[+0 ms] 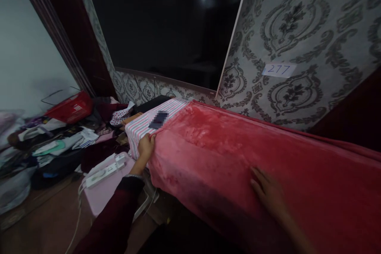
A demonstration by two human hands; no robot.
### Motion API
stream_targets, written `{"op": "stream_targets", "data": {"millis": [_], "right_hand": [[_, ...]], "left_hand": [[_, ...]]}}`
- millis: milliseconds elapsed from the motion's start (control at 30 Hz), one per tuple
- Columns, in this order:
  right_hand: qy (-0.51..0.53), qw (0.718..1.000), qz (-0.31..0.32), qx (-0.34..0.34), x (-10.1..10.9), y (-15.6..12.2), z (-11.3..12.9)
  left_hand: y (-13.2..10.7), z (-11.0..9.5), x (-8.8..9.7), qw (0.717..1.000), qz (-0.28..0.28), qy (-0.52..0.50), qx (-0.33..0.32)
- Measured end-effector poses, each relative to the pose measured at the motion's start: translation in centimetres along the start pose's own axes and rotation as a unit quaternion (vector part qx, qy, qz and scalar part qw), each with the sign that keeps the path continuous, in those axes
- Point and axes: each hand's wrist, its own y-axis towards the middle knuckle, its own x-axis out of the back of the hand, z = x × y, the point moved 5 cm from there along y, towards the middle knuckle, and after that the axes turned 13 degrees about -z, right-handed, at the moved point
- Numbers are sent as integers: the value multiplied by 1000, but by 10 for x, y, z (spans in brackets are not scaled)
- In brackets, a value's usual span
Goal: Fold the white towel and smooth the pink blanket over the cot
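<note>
A red plush blanket (pixel 205 143) covers most of a long surface below the television, its front side hanging over the edge. My left hand (pixel 146 145) is closed on the blanket's left front corner, beside a striped cloth (pixel 135 129) in white, pink and grey. On that cloth lies a dark phone (pixel 157 121), partly blurred out. Further right, my right hand (pixel 269 192) rests on the blanket near its front edge, fingers stretched and thumb apart.
A large television (pixel 166 27) hangs on the patterned wall. At left, a pink stool (pixel 98 198) bears a white power strip (pixel 104 172) with a trailing cord. Behind it are piled clothes (pixel 65 143) and a red bag (pixel 71 107). A paper marked 277 (pixel 279 70) is on the wall.
</note>
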Motion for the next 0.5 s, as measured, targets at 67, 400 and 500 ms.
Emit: {"op": "stream_targets", "data": {"millis": [67, 400, 500], "right_hand": [[13, 1000, -12, 6, 1, 4, -2], [-84, 994, 61, -29, -15, -13, 11], [-83, 994, 66, -27, -13, -9, 15]], "left_hand": [[1, 3, 2, 1000, 16, 18, -9], [8, -43, -1, 979, -28, 89, -179], [2, -92, -19, 939, -17, 30, -343]]}}
